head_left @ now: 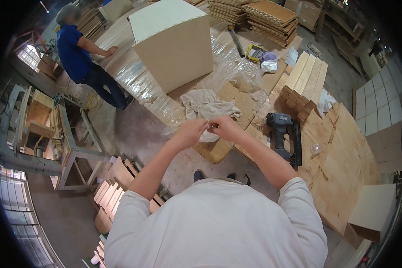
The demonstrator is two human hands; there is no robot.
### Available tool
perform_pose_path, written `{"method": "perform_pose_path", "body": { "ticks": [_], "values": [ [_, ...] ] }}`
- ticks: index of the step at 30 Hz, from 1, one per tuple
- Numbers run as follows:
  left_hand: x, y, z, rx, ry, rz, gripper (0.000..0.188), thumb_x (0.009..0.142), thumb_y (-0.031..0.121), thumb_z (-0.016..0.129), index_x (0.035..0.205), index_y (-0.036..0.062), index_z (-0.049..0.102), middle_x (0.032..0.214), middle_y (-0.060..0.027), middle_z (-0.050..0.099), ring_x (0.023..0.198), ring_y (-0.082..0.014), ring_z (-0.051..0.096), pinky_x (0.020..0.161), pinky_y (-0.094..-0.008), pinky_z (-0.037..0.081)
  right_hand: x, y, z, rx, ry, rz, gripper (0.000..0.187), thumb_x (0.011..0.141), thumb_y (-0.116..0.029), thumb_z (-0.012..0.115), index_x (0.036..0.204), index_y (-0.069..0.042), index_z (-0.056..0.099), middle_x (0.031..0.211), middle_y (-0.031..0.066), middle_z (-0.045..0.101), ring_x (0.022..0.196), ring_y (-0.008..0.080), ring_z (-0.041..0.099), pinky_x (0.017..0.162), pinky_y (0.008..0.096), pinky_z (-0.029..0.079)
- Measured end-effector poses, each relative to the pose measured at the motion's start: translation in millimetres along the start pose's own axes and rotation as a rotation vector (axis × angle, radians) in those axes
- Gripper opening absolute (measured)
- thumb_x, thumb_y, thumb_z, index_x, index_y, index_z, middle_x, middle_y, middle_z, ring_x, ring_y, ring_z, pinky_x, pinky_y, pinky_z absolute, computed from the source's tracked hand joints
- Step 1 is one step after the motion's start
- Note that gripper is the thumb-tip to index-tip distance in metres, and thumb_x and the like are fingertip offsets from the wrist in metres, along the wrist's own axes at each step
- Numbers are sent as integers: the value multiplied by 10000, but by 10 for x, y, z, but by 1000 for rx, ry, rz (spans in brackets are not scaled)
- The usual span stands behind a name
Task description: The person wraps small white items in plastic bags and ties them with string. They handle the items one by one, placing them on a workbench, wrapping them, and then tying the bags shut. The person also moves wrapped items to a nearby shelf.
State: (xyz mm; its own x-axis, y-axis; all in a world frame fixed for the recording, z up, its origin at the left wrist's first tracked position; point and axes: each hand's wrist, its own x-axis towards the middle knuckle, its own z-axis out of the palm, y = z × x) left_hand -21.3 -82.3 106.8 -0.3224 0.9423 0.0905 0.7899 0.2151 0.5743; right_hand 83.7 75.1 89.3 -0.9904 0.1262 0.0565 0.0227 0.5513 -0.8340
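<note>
In front of my body, over the near edge of the work table, both hands are raised with fingertips nearly meeting. My left hand (pixel 193 133) is closed in a pinch. Facing it, my right hand (pixel 226 128) also has its fingers pressed together. Whatever lies between the fingertips is too small to make out. Just below them shows a white patch (pixel 208 136), perhaps cloth. A crumpled pale rag (pixel 205 103) lies just beyond my hands on brown padding (pixel 239 98). To the right of my right forearm, a black nail gun (pixel 281 134) rests on the table.
A large pale wooden box (pixel 178 58) stands on plastic-wrapped table boards (pixel 143 87). A co-worker in blue (pixel 78 53) leans there. Wood strips (pixel 306 80) are stacked at right, near a yellow container (pixel 254 52). Slatted panels (pixel 272 22) are piled behind; a metal-framed bench (pixel 71 147) stands left.
</note>
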Motion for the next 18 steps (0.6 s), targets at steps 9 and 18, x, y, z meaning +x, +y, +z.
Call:
{"method": "perform_pose_path", "body": {
  "ticks": [9,18],
  "values": [
    [-212,-79,768,59,453,-67,236,829,125,561,1046,38,597,815,-120,554,771,-312,529,660,-405,418,18,179,205,555,-13,394,160,802,-150,613,777,7,600,608,6,560,518,75,519,434,225,406],
    [-174,-132,649,-57,507,94,267,849,170,565,1100,85,597,1132,-86,526,1073,-298,450,902,-427,357,-18,-274,-155,-7,-121,-114,113,812,-95,609,894,-21,632,675,69,575,602,103,512,546,283,411]
  ]
}}
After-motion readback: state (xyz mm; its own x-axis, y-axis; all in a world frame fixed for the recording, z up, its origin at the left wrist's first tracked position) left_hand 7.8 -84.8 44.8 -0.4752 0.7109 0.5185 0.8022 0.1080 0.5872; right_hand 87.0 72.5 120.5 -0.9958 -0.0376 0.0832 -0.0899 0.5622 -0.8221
